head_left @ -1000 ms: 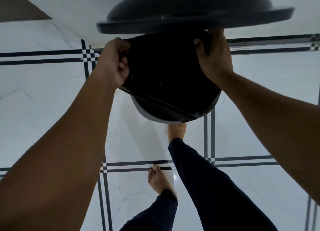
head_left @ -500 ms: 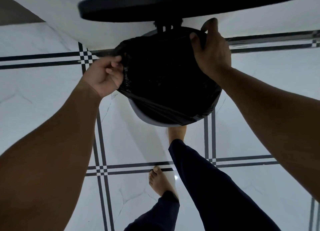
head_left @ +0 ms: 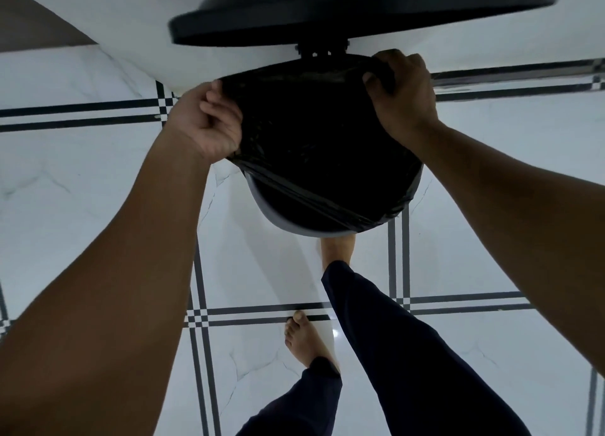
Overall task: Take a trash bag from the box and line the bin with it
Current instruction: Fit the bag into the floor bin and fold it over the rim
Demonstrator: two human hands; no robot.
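On the white floor (head_left: 98, 180) with its dark stripes stood a grey bin (head_left: 278, 219), seen from above. Its big round lid (head_left: 360, 6) was tipped up and back, so the mouth of the bin was open for the work. One bare foot (head_left: 337, 249) was right at the bottom of the bin, likely pressing a pedal to keep the lid up, though no pedal could be seen. The other foot (head_left: 304, 340) was flat on the floor, closer to the camera.

A black trash bag (head_left: 320, 147) already sat inside the bin. Its top edge was folded out over the near rim and the right side. At the back and on the left it was not yet pulled down.

The left hand (head_left: 206, 124) was curled tight on the bag's edge at the left of the rim. The right hand (head_left: 402, 92) pinched the bag's edge at the back right, near the hinge. Both hands gripped it so they could stretch the bag wide and hook it over the rim.

No box could be seen.
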